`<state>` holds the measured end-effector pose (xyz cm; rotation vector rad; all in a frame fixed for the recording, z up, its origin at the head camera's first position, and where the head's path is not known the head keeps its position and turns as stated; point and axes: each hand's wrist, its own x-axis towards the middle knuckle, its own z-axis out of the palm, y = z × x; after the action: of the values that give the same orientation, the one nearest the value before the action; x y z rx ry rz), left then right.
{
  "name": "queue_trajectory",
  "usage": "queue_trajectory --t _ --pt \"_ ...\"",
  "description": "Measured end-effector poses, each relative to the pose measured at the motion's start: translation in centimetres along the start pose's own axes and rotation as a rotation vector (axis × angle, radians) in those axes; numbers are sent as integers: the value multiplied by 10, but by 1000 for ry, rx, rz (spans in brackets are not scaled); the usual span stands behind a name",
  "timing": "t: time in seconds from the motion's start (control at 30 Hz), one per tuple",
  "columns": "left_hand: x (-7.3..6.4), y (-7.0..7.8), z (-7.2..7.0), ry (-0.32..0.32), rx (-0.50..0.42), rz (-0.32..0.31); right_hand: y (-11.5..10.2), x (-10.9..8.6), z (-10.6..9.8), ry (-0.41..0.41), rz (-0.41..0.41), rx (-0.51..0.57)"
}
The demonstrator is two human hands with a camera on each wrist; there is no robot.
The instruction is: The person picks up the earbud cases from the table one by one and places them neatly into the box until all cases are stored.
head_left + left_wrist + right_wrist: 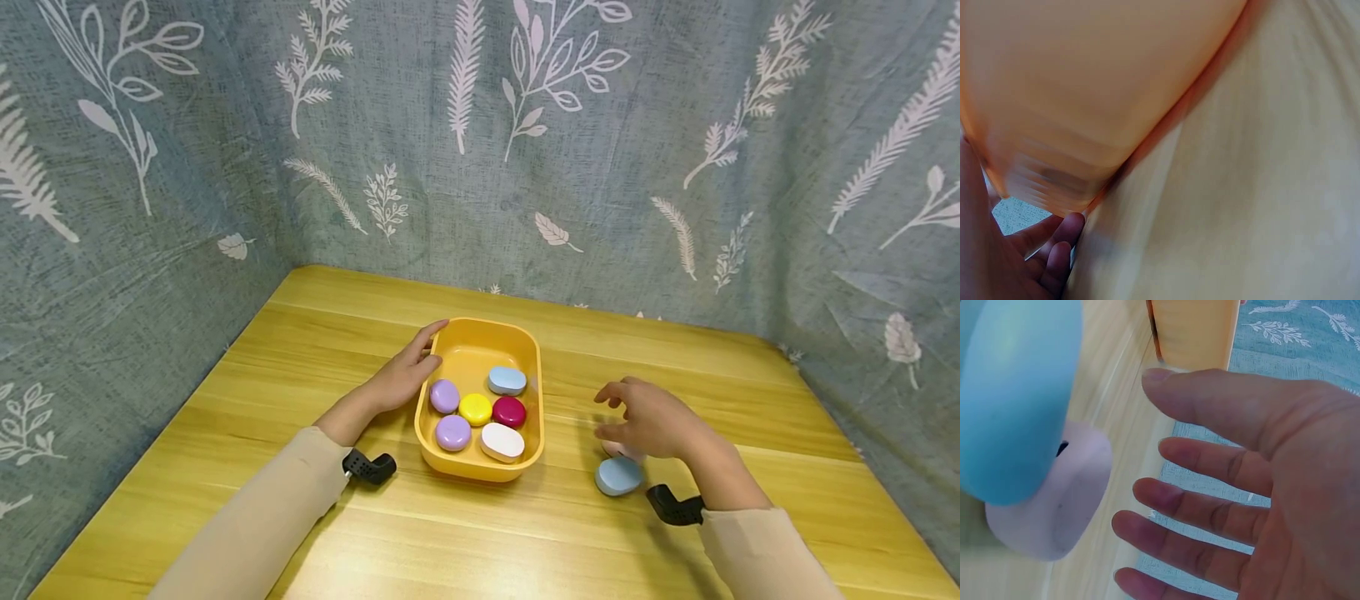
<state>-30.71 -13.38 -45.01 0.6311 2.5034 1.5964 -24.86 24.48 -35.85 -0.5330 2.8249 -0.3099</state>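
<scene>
My left hand [401, 377] holds the left side of a yellow-orange plastic tub [480, 472], thumb at the rim and fingers against the outer wall. In the left wrist view its fingertips [1071, 226] lie at the lower edge of the tub wall. My right hand [652, 418] hovers over the table to the right, fingers spread and slightly bent, holding nothing. Just below it lie a smooth light-blue oval piece [619, 477] and a pale pinkish rounded piece [1054, 519], the latter partly hidden by the hand in the head view.
Inside the tub sit two lilac round pieces [453, 433], a yellow one [476, 409], a dark red one [509, 412], a white oval [502, 442] and a light-blue oval [507, 381]. A leaf-patterned curtain [525, 208] borders the wooden table [360, 533].
</scene>
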Motion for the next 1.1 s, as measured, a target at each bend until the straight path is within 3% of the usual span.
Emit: queue_trajectory --t 0.1,0.53,0.8,1.1 --pt "-2 5 -2 -14 -10 0 1 -1 0 -14 27 -7" --pt "-1 0 0 -11 -15 0 7 -5 5 -63 116 -18" --pt "0 0 -2 -39 -35 -2 7 -8 7 -70 113 7" --pt "-14 32 -8 -63 -33 -13 8 -10 12 -99 136 35"
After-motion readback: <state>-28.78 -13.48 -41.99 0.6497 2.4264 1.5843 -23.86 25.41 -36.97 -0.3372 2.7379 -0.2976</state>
